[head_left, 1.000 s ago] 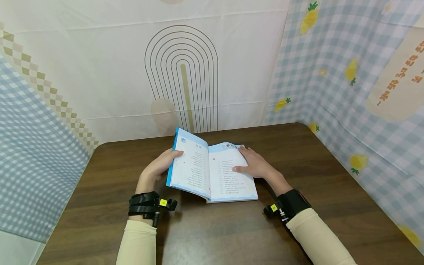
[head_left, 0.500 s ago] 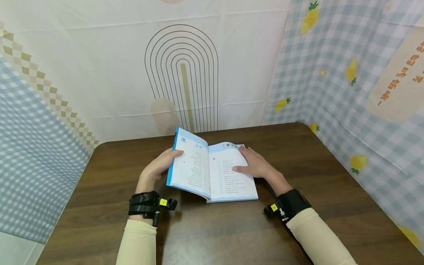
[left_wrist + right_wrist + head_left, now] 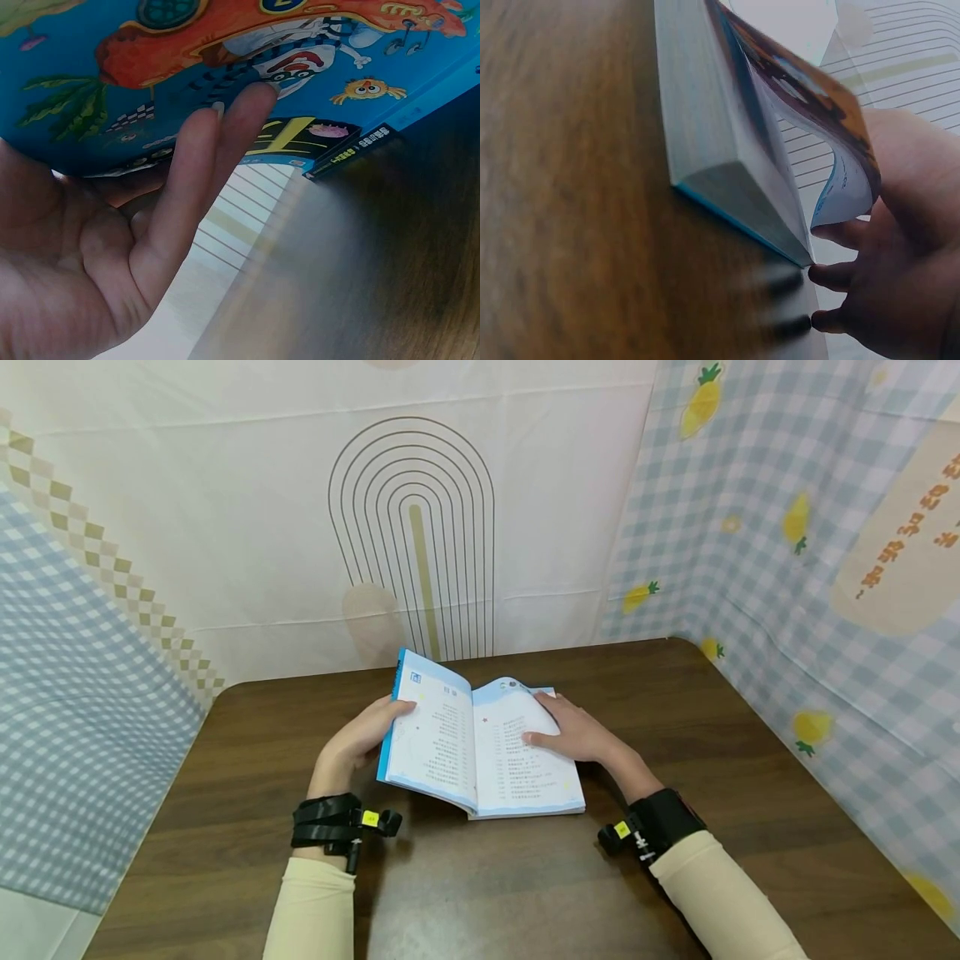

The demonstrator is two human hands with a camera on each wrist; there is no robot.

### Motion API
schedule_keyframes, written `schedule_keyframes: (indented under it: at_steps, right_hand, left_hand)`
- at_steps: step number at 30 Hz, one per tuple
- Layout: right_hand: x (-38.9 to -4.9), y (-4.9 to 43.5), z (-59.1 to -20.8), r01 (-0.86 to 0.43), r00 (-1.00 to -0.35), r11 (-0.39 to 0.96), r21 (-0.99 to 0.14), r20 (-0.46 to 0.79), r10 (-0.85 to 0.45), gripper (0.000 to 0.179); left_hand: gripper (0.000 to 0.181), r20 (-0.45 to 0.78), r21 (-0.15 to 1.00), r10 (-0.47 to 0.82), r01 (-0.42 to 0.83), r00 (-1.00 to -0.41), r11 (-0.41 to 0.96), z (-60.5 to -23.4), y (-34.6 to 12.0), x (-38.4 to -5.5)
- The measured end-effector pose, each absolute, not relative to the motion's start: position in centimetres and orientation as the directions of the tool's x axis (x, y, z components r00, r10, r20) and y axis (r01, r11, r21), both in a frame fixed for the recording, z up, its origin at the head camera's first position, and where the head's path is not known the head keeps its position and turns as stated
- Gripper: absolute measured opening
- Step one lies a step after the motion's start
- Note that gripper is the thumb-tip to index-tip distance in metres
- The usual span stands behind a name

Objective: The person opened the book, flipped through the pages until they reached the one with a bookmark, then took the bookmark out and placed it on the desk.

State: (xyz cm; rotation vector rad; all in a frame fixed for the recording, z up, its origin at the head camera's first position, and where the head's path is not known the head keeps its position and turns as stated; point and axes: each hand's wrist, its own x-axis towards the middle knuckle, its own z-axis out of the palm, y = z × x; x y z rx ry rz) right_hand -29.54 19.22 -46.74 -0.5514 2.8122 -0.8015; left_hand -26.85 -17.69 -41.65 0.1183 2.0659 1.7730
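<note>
An open book (image 3: 450, 752) lies on the wooden table, its right half down and its left side tilted up. My left hand (image 3: 363, 731) holds the raised left side, thumb on the printed page and fingers behind. In the left wrist view those fingers lie along the blue illustrated cover (image 3: 300, 75). My right hand (image 3: 581, 731) is at the right page (image 3: 517, 768), thumb on its face. The right wrist view shows a bowed, lifted page (image 3: 847, 180) between the thumb and fingers of that hand, above the thick page block (image 3: 705, 135).
The brown table (image 3: 480, 893) extends around the book on all sides. Behind it hangs a white cloth (image 3: 225, 510) with an arch print. Blue checked cloth (image 3: 787, 635) covers the right side, and similar cloth hangs at left. Each wrist wears a black camera strap (image 3: 326, 822).
My right hand has shifted slightly left, and the top of the right page now bulges up higher. The left hand and the raised left side have stayed where they were.
</note>
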Motion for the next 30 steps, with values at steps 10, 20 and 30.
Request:
schedule_keyframes:
  at_steps: [10, 20, 30]
  right_hand:
    - [-29.5, 19.0, -46.5, -0.342, -0.909, 0.746, -0.571, -0.003, -0.418, 0.089]
    - [-29.0, 18.4, -45.7, -0.315, -0.905, 0.702, -0.639, -0.019, -0.424, 0.09]
    - [-28.8, 18.1, -45.1, -0.301, -0.892, 0.616, -0.728, -0.012, -0.451, 0.087]
  left_hand:
    - [0.051, -0.254, 0.962, 0.324, -0.203, -0.911, 0.183, -41.6, -17.6, -26.8]
    - [0.051, -0.259, 0.96, 0.319, -0.207, -0.912, 0.189, -41.7, -17.7, -26.9]
    - [0.051, -0.259, 0.96, 0.319, -0.206, -0.912, 0.189, -41.7, -17.7, -26.9]
